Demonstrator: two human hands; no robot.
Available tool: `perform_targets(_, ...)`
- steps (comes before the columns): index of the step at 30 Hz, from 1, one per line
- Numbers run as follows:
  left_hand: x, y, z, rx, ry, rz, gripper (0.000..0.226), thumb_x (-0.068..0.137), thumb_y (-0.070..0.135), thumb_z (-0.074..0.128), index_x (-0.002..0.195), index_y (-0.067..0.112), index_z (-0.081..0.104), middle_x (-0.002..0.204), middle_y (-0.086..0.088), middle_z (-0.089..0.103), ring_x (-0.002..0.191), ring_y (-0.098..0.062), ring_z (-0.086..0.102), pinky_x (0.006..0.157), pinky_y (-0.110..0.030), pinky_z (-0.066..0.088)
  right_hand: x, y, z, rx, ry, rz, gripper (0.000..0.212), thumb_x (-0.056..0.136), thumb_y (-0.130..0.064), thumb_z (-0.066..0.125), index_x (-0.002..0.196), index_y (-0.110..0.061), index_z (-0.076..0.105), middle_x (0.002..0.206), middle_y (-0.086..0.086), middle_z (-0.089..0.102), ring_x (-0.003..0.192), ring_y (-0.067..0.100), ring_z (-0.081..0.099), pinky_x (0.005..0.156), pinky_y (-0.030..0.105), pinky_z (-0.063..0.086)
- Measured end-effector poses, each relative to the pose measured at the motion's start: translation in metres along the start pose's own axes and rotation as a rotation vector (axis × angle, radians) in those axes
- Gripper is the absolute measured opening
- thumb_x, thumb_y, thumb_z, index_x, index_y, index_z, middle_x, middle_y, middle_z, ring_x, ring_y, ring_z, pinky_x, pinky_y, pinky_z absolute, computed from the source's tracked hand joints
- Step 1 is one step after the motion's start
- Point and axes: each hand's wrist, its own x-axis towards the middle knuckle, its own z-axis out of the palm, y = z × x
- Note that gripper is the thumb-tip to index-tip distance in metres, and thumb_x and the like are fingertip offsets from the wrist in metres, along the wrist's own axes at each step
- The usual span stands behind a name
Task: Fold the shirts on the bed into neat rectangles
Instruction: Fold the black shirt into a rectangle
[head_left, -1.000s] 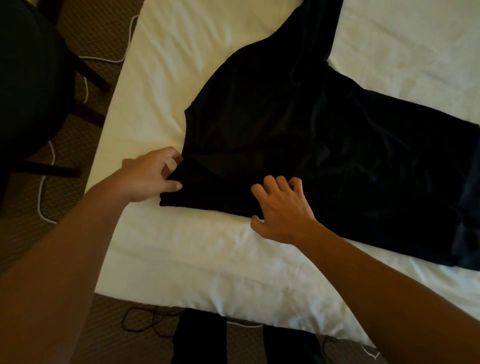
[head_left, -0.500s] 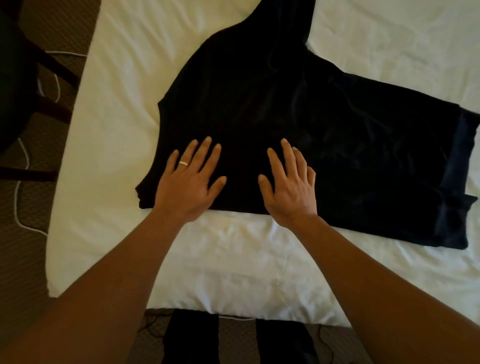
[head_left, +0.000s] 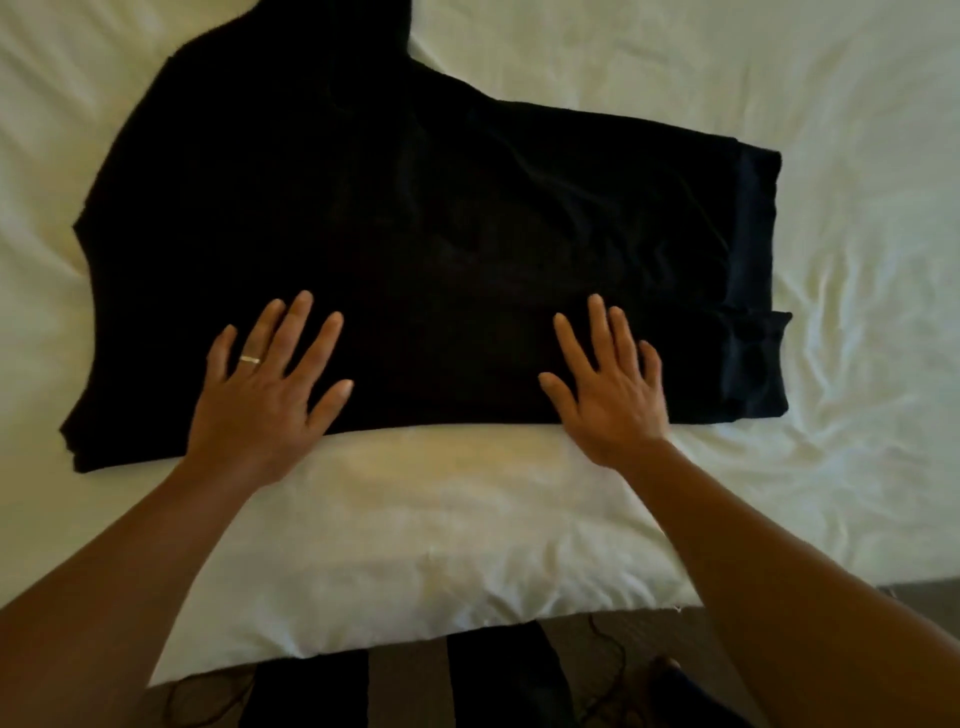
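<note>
Both the left hand (head_left: 265, 400) and the right hand (head_left: 610, 395) lie flat, each grip wide with fingers spread, on the black shirt's (head_left: 441, 218) near edge on the white bed (head_left: 779, 78).

A black shirt (head_left: 415, 223) lies spread flat on the white bed (head_left: 779, 78), near its front edge. Its near side is folded in to a straight edge. One sleeve runs off toward the far edge; the hem faces right.

Dark legs (head_left: 306, 693) of the person below the bed edge, thin black cord (head_left: 605, 636) on brown floor (head_left: 408, 686)
</note>
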Motion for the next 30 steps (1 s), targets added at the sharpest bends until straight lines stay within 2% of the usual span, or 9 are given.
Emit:
perform_targets(3, 0.0, 0.008, -0.005, -0.002, 0.027, -0.016, 0.07, 0.101, 0.057, 0.023, 0.162, 0.022, 0.024, 0.17, -0.008, 0.015, 0.154, -0.033, 0.02, 0.119, -0.058, 0.017, -0.03, 0.082, 0.003, -0.026, -0.076, 0.181, 0.072, 0.098, -0.072, 0.003, 0.159, -0.038, -0.01, 0.168, -0.004, -0.017, 0.155, 0.02, -0.011, 0.124, 0.052, 0.011)
perform_targets(6, 0.001, 0.025, -0.018, -0.009, 0.031, -0.072, 0.069, 0.1, 0.05, 0.027, 0.16, 0.016, 0.029, 0.168, -0.014, 0.02, 0.152, -0.038, 0.023, 0.117, -0.059, 0.02, -0.035, 0.092, 0.0, 0.003, -0.074, 0.247, 0.072, 0.1, -0.066, 0.006, 0.161, -0.03, -0.005, 0.168, -0.001, -0.018, 0.155, 0.02, -0.014, 0.125, 0.053, 0.005)
perform_targets(8, 0.004, 0.039, -0.024, -0.013, 0.063, -0.049, 0.07, 0.097, 0.047, 0.034, 0.157, 0.012, 0.035, 0.165, -0.017, 0.026, 0.149, -0.041, 0.028, 0.113, -0.06, 0.024, -0.031, 0.07, -0.007, 0.062, -0.005, 0.181, 0.075, 0.1, -0.064, 0.02, 0.162, -0.027, 0.002, 0.169, 0.003, -0.016, 0.155, 0.024, -0.012, 0.122, 0.052, 0.006)
perform_targets(12, 0.008, 0.055, -0.022, 0.068, -0.045, 0.145, 0.087, 0.084, 0.065, 0.038, 0.157, 0.016, 0.036, 0.165, -0.018, 0.024, 0.149, -0.043, 0.028, 0.113, -0.062, 0.025, -0.034, 0.044, -0.005, 0.009, -0.009, -0.187, 0.084, 0.087, -0.057, 0.045, 0.161, -0.029, 0.015, 0.17, 0.007, -0.002, 0.155, 0.032, 0.001, 0.118, 0.055, 0.019)
perform_targets(15, 0.005, 0.052, -0.019, 0.095, -0.106, 0.193, 0.097, 0.079, 0.069, 0.041, 0.16, 0.017, 0.026, 0.167, -0.019, 0.018, 0.151, -0.045, 0.022, 0.116, -0.065, 0.023, -0.037, 0.061, 0.002, -0.057, -0.045, -0.119, 0.087, 0.085, -0.043, 0.055, 0.161, -0.028, 0.016, 0.169, 0.009, 0.005, 0.154, 0.036, 0.008, 0.116, 0.057, 0.027)
perform_targets(20, 0.002, 0.048, -0.019, 0.169, -0.072, 0.231, 0.103, 0.073, 0.023, 0.088, 0.159, 0.013, 0.032, 0.164, -0.023, 0.023, 0.147, -0.052, 0.027, 0.11, -0.072, 0.024, -0.03, 0.113, -0.003, -0.191, -0.043, -0.098, 0.093, 0.085, -0.018, 0.066, 0.162, -0.022, 0.015, 0.167, 0.016, 0.015, 0.152, 0.041, 0.018, 0.114, 0.055, 0.032)
perform_targets(26, 0.005, 0.049, -0.019, 0.201, -0.101, 0.216, 0.11, 0.065, -0.017, 0.081, 0.159, 0.012, 0.03, 0.163, -0.025, 0.025, 0.146, -0.054, 0.027, 0.104, -0.073, 0.034, -0.028, 0.119, -0.007, -0.177, -0.041, -0.121, 0.079, 0.091, -0.01, 0.062, 0.16, -0.014, 0.024, 0.164, 0.02, 0.024, 0.149, 0.043, 0.027, 0.113, 0.053, 0.037)
perform_targets(28, 0.003, 0.047, -0.025, 0.222, -0.115, 0.224, 0.109, 0.065, -0.02, 0.077, 0.158, 0.012, 0.03, 0.161, -0.025, 0.029, 0.143, -0.055, 0.031, 0.1, -0.074, 0.038, -0.035, 0.121, -0.012, -0.131, -0.019, -0.128, 0.078, 0.09, -0.005, 0.062, 0.159, -0.013, 0.027, 0.163, 0.019, 0.028, 0.149, 0.041, 0.028, 0.112, 0.052, 0.038)
perform_targets(30, -0.002, 0.048, -0.035, 0.247, -0.136, 0.208, 0.106, 0.065, -0.018, 0.077, 0.157, 0.012, 0.033, 0.16, -0.024, 0.032, 0.141, -0.055, 0.035, 0.097, -0.074, 0.04, -0.046, 0.123, -0.02, -0.094, -0.043, -0.123, 0.077, 0.094, -0.003, 0.052, 0.161, -0.018, 0.016, 0.167, 0.013, 0.018, 0.153, 0.035, 0.018, 0.118, 0.048, 0.032)
